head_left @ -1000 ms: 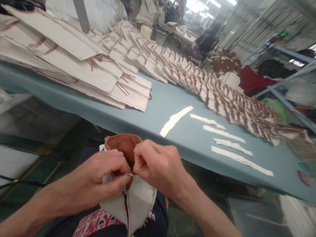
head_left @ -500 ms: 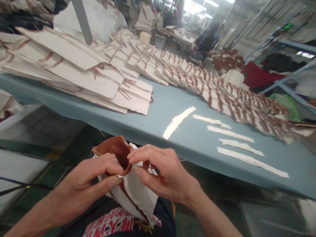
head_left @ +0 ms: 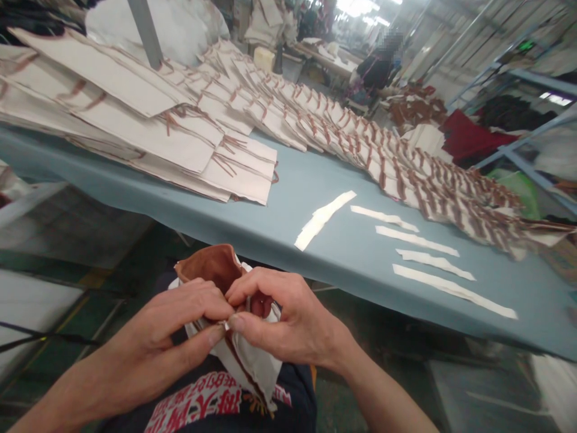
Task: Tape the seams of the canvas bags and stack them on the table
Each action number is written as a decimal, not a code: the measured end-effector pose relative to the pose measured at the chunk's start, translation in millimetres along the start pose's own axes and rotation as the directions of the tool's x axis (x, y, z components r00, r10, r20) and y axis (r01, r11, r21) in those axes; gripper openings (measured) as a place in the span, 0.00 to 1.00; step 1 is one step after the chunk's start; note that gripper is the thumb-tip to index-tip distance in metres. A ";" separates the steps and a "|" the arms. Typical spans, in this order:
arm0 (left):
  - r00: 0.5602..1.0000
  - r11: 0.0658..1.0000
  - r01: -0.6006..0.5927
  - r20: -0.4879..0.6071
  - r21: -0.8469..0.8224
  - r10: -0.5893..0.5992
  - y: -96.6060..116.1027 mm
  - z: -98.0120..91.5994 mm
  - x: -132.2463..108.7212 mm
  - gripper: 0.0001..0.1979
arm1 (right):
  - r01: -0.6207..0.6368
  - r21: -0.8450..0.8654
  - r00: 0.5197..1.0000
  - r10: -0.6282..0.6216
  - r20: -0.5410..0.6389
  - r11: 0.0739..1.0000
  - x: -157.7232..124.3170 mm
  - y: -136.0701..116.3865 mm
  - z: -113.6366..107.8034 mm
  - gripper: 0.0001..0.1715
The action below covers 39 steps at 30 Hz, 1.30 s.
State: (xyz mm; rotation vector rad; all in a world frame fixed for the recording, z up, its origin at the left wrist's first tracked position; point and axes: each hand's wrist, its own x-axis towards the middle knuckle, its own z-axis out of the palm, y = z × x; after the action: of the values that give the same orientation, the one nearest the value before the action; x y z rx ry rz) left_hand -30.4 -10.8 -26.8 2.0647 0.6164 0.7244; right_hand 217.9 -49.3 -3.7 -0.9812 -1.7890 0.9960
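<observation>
A white fabric bag piece with a brown lining rests over my lap, its mouth turned up toward me. My left hand pinches the bag's rim between thumb and fingers. Close beside it, my right hand grips the same edge, thumb and forefinger nearly meeting the left fingertips. A small white bit shows between the two thumbs; its kind I cannot make out. The brown lining shows behind the fingers, and a brown-edged seam runs down the bag's front.
Across a blue-green table lie several white strips. Flat cream panels with brown ties are stacked at the left. Overlapping rows of similar pieces stretch to the right. A co-worker is farther back.
My right hand has moved left and down along the rim, bringing its fingertips up against the left hand's. The camera view has shifted slightly.
</observation>
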 end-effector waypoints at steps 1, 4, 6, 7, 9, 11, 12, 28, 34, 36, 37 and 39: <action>1.000 1.000 0.002 0.001 -0.009 -0.002 -0.7 0.9 0.3 0.11 | 0.008 -0.010 1.000 -0.008 0.010 1.000 -0.6 0.4 -1.0 0.03; 1.000 0.999 0.008 0.002 -0.033 -0.008 -2.2 2.1 0.8 0.12 | 0.069 -0.050 0.997 -0.068 0.024 0.996 -2.8 2.2 -4.6 0.03; 1.000 0.999 0.004 -0.005 -0.038 -0.005 -2.4 1.9 1.2 0.11 | 0.126 -0.078 0.992 -0.126 0.013 0.989 -3.8 2.0 -6.9 0.03; 1.000 0.999 -0.002 -0.008 -0.039 0.002 -2.2 1.6 1.6 0.11 | 0.154 -0.094 0.988 -0.154 0.007 0.984 -4.1 0.9 -8.0 0.02; 1.000 0.999 -0.019 -0.011 -0.035 0.018 -1.6 1.0 2.9 0.11 | 0.194 -0.148 0.980 -0.197 -0.005 0.970 -4.3 -2.8 -9.8 0.01; 0.999 0.999 -0.040 -0.007 -0.028 0.040 -1.1 0.9 3.9 0.12 | 0.201 -0.226 0.978 -0.209 -0.011 0.953 -4.5 -7.6 -11.1 0.03; 0.999 0.999 -0.048 -0.008 -0.020 0.048 -1.1 1.1 4.1 0.12 | 0.195 -0.261 0.979 -0.204 -0.010 0.946 -4.7 -9.8 -11.6 0.04; 1.000 0.991 -0.023 -0.006 0.134 0.024 -3.6 2.6 2.2 0.09 | 0.177 -0.629 0.984 -0.122 0.129 0.757 -9.6 -15.7 -8.2 0.15; 1.000 0.994 -0.020 0.004 0.104 0.019 0.2 2.0 3.7 0.10 | 0.233 -0.623 0.973 -0.182 0.145 0.747 -9.7 -17.9 -9.1 0.17; 1.000 0.997 -0.021 0.009 0.073 0.020 0.7 1.2 3.5 0.10 | 0.233 -0.545 0.972 -0.180 0.151 0.805 -8.9 -16.9 -12.5 0.14; 1.000 0.998 -0.019 0.010 0.058 0.018 0.7 0.9 3.6 0.11 | 0.225 -0.501 0.974 -0.170 0.153 0.836 -8.6 -16.1 -14.1 0.13; 1.000 0.999 -0.019 0.017 0.030 0.018 0.6 0.5 4.2 0.11 | 0.189 -0.416 0.979 -0.137 0.152 0.890 -8.2 -13.9 -16.2 0.10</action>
State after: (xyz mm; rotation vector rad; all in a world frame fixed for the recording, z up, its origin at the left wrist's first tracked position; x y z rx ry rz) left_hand -26.9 -8.6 -25.4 2.1047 0.6029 0.7116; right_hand 232.5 -58.0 11.7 -1.0261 -2.2091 0.5716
